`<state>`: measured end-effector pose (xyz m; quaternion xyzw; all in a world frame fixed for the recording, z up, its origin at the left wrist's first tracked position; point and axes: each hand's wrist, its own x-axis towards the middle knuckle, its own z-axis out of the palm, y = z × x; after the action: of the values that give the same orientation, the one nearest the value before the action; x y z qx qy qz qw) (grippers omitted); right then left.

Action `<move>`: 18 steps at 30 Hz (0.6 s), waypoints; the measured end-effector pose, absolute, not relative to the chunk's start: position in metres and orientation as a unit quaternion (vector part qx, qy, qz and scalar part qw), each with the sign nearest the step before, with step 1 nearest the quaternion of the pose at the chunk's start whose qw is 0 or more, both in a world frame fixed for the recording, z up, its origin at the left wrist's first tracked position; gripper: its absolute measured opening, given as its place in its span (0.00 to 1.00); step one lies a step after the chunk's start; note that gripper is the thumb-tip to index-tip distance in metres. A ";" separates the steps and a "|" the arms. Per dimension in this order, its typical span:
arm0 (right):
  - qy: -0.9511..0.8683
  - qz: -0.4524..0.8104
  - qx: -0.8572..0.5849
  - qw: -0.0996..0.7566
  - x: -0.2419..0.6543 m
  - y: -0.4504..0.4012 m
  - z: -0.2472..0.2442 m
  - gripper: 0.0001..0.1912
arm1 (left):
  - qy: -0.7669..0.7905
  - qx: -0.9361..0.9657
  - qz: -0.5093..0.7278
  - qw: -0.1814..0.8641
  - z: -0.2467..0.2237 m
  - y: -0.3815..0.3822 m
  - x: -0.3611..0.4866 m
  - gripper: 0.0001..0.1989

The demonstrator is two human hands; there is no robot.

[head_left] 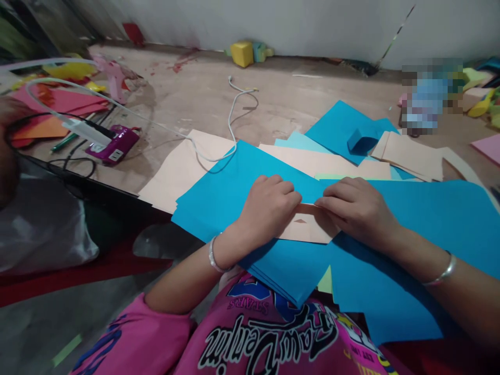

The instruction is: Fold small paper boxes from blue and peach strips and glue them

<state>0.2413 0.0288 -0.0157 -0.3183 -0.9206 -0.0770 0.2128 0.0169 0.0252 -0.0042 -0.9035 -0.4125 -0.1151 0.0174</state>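
Observation:
A piece of peach paper [308, 232] lies over blue sheets in front of me, its far edge bent up into a fold. My left hand [271, 203] is closed on the left end of that fold, knuckles up. At the right end, my right hand [353, 208] pinches the same paper, fingers curled and thumb side inward. Both hands hide part of the paper. Under them spread the blue sheets [219, 192], stacked at the left, with a larger blue sheet [429, 224] at the right.
A white cable [230, 114] runs across the peach sheets to a purple power strip [113, 146]. A pink glue gun [113, 78] stands at the left. Toward the wall sits a yellow paper cube [242, 53]. Folded peach pieces [410, 153] lie at the right. Another person's arm [10, 146] shows at the left edge.

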 end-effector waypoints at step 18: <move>-0.951 -0.159 -0.260 0.057 0.250 0.022 0.006 0.07 | -0.357 -0.923 -0.113 0.090 -0.008 0.012 0.007 0.08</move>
<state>0.2499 0.0222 0.0062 -0.2596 -0.9509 -0.1585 0.0570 0.0075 0.0123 -0.0081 -0.9228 -0.3573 -0.1133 0.0898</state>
